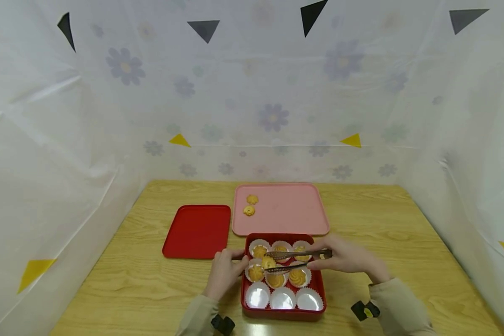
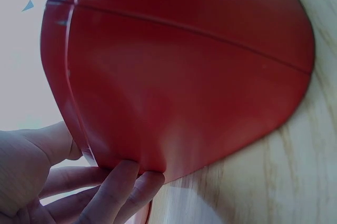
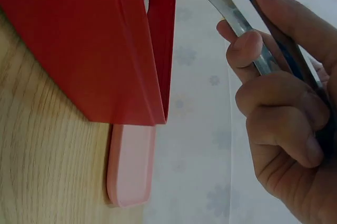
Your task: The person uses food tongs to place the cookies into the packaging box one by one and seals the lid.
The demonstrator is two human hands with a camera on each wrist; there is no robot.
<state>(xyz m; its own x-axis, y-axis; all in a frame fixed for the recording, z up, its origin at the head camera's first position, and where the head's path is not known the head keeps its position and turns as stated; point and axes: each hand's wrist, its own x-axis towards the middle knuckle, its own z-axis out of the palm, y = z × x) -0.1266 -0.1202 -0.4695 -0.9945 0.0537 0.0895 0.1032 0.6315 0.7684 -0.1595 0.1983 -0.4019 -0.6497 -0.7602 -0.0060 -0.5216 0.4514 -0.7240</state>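
My right hand [image 1: 340,254] grips metal tongs [image 3: 231,16] with a perforated end. Between the tong tips, above the box, is a ring-shaped cookie [image 1: 269,262]. Below stands a red box [image 1: 283,315] lined with white paper cups. Cookies such as a swirled one [image 1: 297,277] sit in the back and middle rows; the front-row cups [image 1: 283,298] show bare white insides. At the box's left side, my left hand [image 1: 226,272] holds the wall, its thumb by the rim and fingers [image 2: 118,187] against the outside. The tongs partly cover the cookies beneath.
Behind the box lies a pink tray [image 1: 290,210] bearing two cookies [image 1: 250,205] near its left side. A flat red lid [image 1: 199,231] rests on the wooden table [image 1: 122,275] to the left. Pale flowered sheeting [image 1: 243,93] encloses the back and sides.
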